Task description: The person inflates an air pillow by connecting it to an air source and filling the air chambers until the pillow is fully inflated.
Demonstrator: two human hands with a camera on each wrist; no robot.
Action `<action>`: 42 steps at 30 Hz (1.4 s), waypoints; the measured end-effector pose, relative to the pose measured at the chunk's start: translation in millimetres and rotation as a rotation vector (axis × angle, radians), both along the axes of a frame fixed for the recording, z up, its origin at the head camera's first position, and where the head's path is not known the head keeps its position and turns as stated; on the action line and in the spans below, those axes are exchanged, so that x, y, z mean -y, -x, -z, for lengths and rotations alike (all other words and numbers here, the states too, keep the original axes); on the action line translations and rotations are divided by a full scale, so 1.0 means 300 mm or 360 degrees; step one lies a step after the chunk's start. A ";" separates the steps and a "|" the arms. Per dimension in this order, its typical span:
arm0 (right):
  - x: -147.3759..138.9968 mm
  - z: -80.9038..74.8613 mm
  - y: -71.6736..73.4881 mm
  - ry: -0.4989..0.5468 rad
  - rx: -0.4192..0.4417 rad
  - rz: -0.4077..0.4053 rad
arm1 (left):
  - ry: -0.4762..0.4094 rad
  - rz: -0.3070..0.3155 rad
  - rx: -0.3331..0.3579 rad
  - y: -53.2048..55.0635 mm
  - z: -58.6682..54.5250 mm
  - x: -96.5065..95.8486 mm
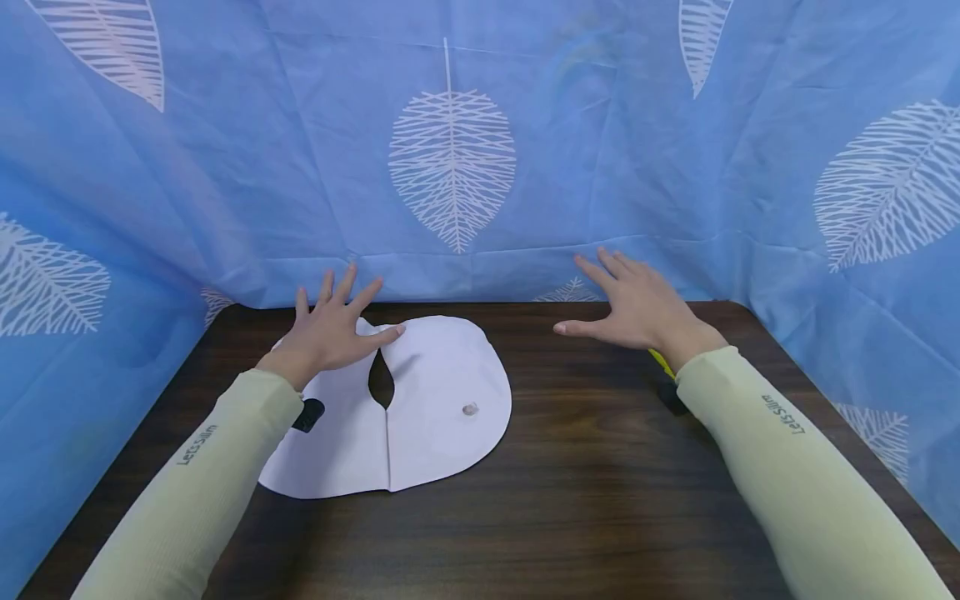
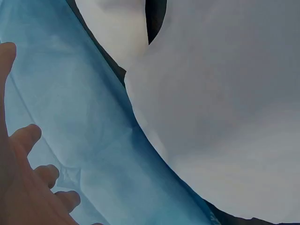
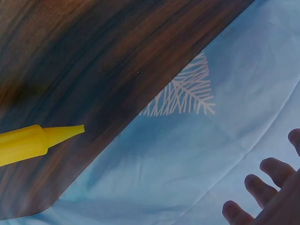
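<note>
A flat white piece, shaped like an uninflated neck pillow, lies on the table's left half. It has a teardrop-shaped hole, a slit running down to its near edge, and a small clear valve-like spot on its right half. My left hand hovers over its far left part, fingers spread, holding nothing. Toward the far right edge of the table, my right hand is raised, also spread and holding nothing. Partly hidden below the right wrist lies a yellow object with a tapered nozzle; its other end is out of view.
The dark wood-grain table has rounded far corners. Blue cloth printed with white leaves hangs behind it and on both sides, close to the table edges. Pale sleeves cover both forearms.
</note>
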State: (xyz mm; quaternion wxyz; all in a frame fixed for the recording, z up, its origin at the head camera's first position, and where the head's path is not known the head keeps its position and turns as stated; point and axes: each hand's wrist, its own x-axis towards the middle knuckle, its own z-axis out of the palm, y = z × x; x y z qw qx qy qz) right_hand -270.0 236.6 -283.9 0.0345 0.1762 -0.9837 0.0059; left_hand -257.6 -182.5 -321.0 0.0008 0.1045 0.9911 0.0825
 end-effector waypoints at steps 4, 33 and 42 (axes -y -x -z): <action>0.009 0.014 -0.005 0.0004 -0.0001 -0.0027 | 0.0007 0.0013 0.0000 -0.004 0.021 -0.002; 0.056 0.157 -0.076 0.0242 0.0075 -0.0161 | -0.0295 0.0089 0.0058 -0.095 0.146 -0.062; 0.070 0.204 -0.093 0.0427 0.0225 -0.0092 | -0.0492 0.0116 0.0129 -0.134 0.177 -0.090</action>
